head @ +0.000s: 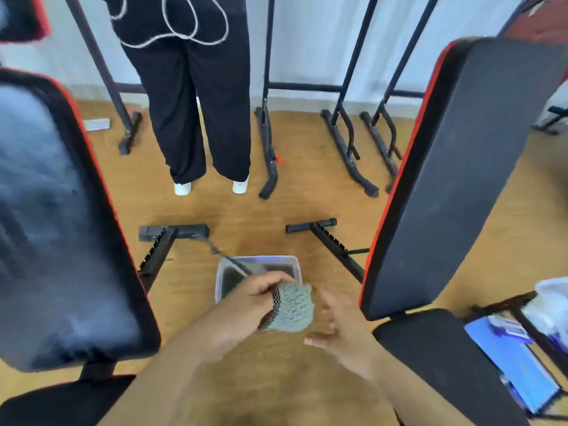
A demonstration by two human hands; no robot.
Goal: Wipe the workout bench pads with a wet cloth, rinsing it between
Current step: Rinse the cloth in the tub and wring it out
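1. Two hands show in my feed. The left hand (252,298) grips one grey knobbly cloth (293,307) with a black mesh edge, fingers curled round it.
2. The right hand (341,327) hangs just beside the cloth with its fingers loosely spread, holding nothing. It is blurred, so I cannot tell whether a fingertip touches the cloth.
3. One clear plastic tub (219,278) sits on the wooden floor (246,210) directly under the hands. It holds dark water, and I see nothing else in it.
4. Two benches flank the tub, giving four black pads with red trim. I count a raised left backrest pad (55,226), a raised right backrest pad (467,167), a left seat pad (61,401) and a right seat pad (430,358).
5. One blue box (510,361) lies at the right edge, beyond the right seat pad.
6. One standing person (196,103) in black trousers and two white shoes is farther back, among black metal frames (344,130) along the wall.
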